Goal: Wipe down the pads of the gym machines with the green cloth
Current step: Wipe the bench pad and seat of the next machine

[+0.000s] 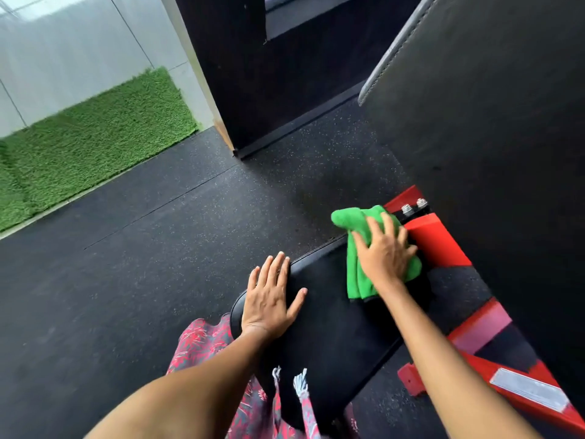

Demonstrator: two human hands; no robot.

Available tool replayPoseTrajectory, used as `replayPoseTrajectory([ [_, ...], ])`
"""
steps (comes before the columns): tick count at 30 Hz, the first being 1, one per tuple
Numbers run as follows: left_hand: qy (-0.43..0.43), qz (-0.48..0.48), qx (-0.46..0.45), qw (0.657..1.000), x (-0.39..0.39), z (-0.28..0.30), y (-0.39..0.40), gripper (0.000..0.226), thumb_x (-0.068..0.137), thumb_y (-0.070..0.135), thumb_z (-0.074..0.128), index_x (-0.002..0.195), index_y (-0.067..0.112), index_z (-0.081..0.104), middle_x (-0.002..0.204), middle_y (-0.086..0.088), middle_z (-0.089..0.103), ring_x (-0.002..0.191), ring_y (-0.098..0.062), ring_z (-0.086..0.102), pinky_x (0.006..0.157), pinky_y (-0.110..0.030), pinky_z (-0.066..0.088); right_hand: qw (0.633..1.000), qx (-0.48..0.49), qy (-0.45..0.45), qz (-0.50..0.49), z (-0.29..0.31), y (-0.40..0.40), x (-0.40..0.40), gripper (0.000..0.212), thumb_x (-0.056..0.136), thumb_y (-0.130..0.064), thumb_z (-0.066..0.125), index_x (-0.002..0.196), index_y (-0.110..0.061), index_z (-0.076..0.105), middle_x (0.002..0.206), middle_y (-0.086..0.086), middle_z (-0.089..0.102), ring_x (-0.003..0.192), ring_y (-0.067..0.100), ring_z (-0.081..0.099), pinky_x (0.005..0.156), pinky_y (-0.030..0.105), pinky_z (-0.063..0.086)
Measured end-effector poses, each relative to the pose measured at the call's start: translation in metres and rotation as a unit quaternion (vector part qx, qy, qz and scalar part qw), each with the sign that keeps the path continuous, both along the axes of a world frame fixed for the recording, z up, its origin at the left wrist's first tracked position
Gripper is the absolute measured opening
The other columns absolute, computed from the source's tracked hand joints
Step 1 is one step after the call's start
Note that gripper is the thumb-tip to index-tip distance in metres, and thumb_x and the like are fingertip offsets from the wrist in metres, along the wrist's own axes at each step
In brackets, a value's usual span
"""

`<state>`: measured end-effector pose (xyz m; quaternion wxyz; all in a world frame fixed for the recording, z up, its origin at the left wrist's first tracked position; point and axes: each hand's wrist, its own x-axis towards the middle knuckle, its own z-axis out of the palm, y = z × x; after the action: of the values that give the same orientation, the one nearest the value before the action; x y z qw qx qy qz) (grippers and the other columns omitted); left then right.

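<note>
Right hand (384, 255) flat, fingers spread, pressing green cloth (357, 274) on seat pad (326, 312); left hand (269, 299) open, resting on pad edge left of it.

Gym, padded machine seat (329, 312), red frame (440, 242), rubber flooring (158, 248)

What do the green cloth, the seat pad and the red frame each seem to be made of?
Green cloth: probably microfibre, with a soft fuzzy nap.
Seat pad: likely vinyl or leatherette, smooth black with a slight sheen.
Red frame: painted metal, flat hard faces with bolts.
</note>
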<state>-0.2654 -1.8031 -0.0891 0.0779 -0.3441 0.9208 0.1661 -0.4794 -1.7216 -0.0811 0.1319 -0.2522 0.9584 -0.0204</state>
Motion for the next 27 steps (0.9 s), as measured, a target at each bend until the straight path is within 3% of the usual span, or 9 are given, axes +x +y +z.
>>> replayPoseTrajectory([
  [2,0.003,0.001,-0.005,1.000,0.000,-0.001,0.000,0.070,0.085,0.055,0.036,0.131,0.006,0.056,0.135,-0.009,0.056,0.123,-0.027,0.054,0.102,-0.039,0.029,0.999,0.005,0.002,-0.040,0.001,-0.008,-0.011,0.049,0.088,-0.049,0.056,0.127,-0.021,0.057,0.148,-0.001,0.039,0.127,0.034,0.036,0.095,0.054,0.030],
  [4,0.004,0.006,0.006,1.000,0.000,0.000,0.001,0.069,0.085,0.055,0.036,0.130,0.006,0.057,0.129,-0.007,0.060,0.117,-0.026,0.058,0.100,-0.037,0.030,1.000,0.021,0.007,-0.020,0.005,-0.019,0.000,0.047,0.088,-0.048,0.055,0.125,-0.018,0.057,0.148,0.000,0.038,0.128,0.035,0.033,0.097,0.054,0.029],
  [8,0.010,0.014,0.026,1.000,-0.001,0.001,0.000,0.068,0.085,0.056,0.037,0.126,0.007,0.058,0.115,-0.006,0.065,0.098,-0.024,0.063,0.089,-0.032,0.034,0.990,0.012,-0.028,0.136,0.010,-0.033,0.062,0.043,0.084,-0.044,0.062,0.118,-0.017,0.062,0.140,0.003,0.049,0.127,0.039,0.041,0.094,0.064,0.032],
  [11,0.021,0.018,0.021,0.999,0.000,0.000,0.000,0.069,0.084,0.056,0.037,0.127,0.006,0.058,0.121,-0.007,0.064,0.107,-0.027,0.062,0.094,-0.034,0.032,0.977,0.005,-0.026,0.210,0.011,-0.030,0.064,0.047,0.084,-0.046,0.063,0.122,-0.019,0.061,0.138,0.002,0.052,0.123,0.038,0.045,0.092,0.063,0.035],
  [14,0.023,0.013,0.010,1.000,0.000,0.000,0.000,0.070,0.085,0.055,0.036,0.132,0.007,0.055,0.134,-0.007,0.057,0.120,-0.028,0.056,0.100,-0.035,0.030,0.991,0.053,-0.015,0.124,0.006,-0.019,0.018,0.052,0.090,-0.051,0.051,0.134,-0.024,0.050,0.148,-0.002,0.039,0.132,0.034,0.031,0.099,0.055,0.028],
  [16,0.027,0.012,0.010,1.000,0.001,0.001,0.000,0.069,0.085,0.055,0.036,0.133,0.008,0.054,0.135,-0.006,0.056,0.122,-0.028,0.055,0.100,-0.036,0.029,0.997,0.050,-0.006,0.050,0.008,-0.016,-0.004,0.052,0.090,-0.052,0.050,0.133,-0.024,0.051,0.148,-0.001,0.038,0.130,0.034,0.032,0.099,0.050,0.030],
  [20,0.030,0.014,0.004,0.999,0.002,-0.001,0.001,0.070,0.085,0.056,0.035,0.134,0.009,0.053,0.136,-0.005,0.055,0.123,-0.027,0.054,0.102,-0.037,0.029,0.998,0.053,-0.018,0.038,0.015,-0.029,0.030,0.049,0.091,-0.047,0.052,0.132,-0.021,0.052,0.150,0.001,0.035,0.131,0.035,0.030,0.100,0.054,0.029],
  [24,0.037,0.018,0.006,0.999,0.002,-0.002,0.001,0.072,0.083,0.055,0.035,0.127,0.003,0.058,0.131,-0.010,0.059,0.120,-0.027,0.057,0.099,-0.042,0.046,0.986,0.031,-0.034,0.161,0.017,-0.028,0.087,0.046,0.080,-0.043,0.067,0.119,-0.018,0.064,0.133,0.008,0.055,0.119,0.042,0.048,0.086,0.063,0.040],
  [27,0.037,0.022,0.009,0.999,0.001,-0.002,0.002,0.074,0.083,0.056,0.033,0.128,0.001,0.057,0.131,-0.010,0.059,0.120,-0.026,0.057,0.097,-0.042,0.047,0.966,0.032,-0.007,0.257,0.014,-0.026,0.054,0.048,0.083,-0.052,0.054,0.116,-0.019,0.066,0.129,0.007,0.058,0.110,0.040,0.053,0.085,0.057,0.042],
])
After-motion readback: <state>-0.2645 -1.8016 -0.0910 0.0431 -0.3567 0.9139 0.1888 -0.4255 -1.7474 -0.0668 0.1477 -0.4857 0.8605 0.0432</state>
